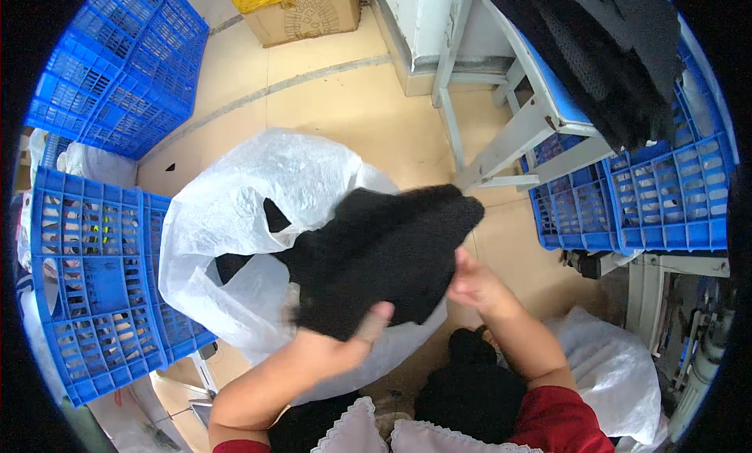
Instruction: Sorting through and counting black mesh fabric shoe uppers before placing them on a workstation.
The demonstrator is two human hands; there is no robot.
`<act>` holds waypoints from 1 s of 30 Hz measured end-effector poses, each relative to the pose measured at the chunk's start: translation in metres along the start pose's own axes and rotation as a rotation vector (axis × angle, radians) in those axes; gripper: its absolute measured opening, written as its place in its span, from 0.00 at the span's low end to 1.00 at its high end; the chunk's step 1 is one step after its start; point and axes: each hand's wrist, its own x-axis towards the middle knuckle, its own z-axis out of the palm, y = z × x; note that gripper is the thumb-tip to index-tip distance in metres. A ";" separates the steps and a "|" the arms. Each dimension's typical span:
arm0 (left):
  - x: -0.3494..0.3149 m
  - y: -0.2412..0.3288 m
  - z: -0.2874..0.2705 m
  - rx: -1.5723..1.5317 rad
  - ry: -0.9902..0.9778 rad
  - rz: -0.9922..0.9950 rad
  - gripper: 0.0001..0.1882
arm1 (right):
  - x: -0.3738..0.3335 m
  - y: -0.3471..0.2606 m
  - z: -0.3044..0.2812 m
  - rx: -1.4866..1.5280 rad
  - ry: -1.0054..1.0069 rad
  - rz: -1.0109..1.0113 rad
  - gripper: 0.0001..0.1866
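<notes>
Left hand [338, 345], blurred, grips near edge of black cloth [384, 257]; right hand [475, 284] at its right edge, cannot tell if gripping. Cloth over white plastic bag [227, 175], blue crate [147, 257] beside bag.

We've got plain black cloth [399, 257], a milky white bag [223, 183], bright blue gridded crates [125, 77], dark red sleeves [560, 422], beige floor [329, 104] tbh.

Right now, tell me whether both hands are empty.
No: the left hand grips black cloth, its thumb on top, and the right hand meets the cloth's edge.
</notes>
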 end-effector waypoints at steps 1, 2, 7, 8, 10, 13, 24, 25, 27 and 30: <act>-0.005 -0.005 0.015 -0.009 -0.008 -0.042 0.19 | -0.010 -0.004 -0.012 -0.049 0.016 0.002 0.54; -0.011 -0.009 0.030 -0.011 -0.010 -0.088 0.19 | -0.020 -0.004 -0.023 -0.084 0.062 -0.019 0.53; 0.014 -0.020 0.097 0.175 -0.179 0.226 0.27 | -0.103 0.011 -0.120 -0.135 0.370 -0.116 0.41; 0.018 -0.024 0.105 0.224 -0.184 0.256 0.27 | -0.106 0.011 -0.124 -0.138 0.447 -0.160 0.40; 0.015 -0.044 0.111 0.276 -0.185 0.281 0.27 | -0.119 0.016 -0.143 -0.143 0.519 -0.199 0.38; 0.000 -0.082 0.105 0.353 -0.421 0.061 0.22 | -0.122 0.042 -0.186 -0.184 0.740 -0.165 0.34; -0.064 -0.165 0.014 0.826 -0.870 -0.665 0.14 | -0.099 0.060 -0.194 -1.433 1.279 -0.239 0.24; -0.061 -0.160 0.005 0.824 -0.868 -0.678 0.14 | -0.087 0.053 -0.169 -1.963 1.284 -0.487 0.21; -0.041 -0.148 -0.017 0.768 -0.633 -0.618 0.14 | -0.047 0.033 -0.095 -1.513 0.823 -0.467 0.18; -0.023 -0.174 -0.061 0.795 -0.353 -0.615 0.15 | 0.036 0.043 -0.003 -1.552 -0.004 -0.239 0.14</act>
